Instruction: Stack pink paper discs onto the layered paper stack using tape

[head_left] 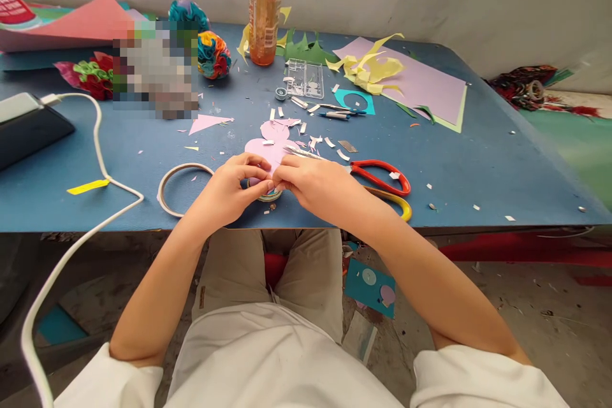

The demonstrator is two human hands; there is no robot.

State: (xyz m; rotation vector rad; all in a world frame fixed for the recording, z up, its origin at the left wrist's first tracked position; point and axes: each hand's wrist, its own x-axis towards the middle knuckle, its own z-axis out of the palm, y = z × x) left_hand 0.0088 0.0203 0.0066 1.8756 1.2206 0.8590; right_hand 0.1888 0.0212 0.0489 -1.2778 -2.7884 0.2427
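My left hand (235, 186) and my right hand (313, 180) meet at the near edge of the blue table (478, 166). Both pinch the near edge of a pink paper cut-out (270, 148) that lies flat in front of them. A small roll of tape (268, 194) sits under my fingers, mostly hidden. Metal tweezers (303, 153) lie just beyond my right hand. Red and yellow handled scissors (385, 182) rest to the right of that hand.
A ring of tape (165, 188) lies left of my hands. A white cable (102, 166) runs off the table edge. An orange bottle (265, 6), colourful paper flowers (213, 54), a clear plastic box (306, 76), lilac sheets (425, 86) and many paper scraps lie farther back.
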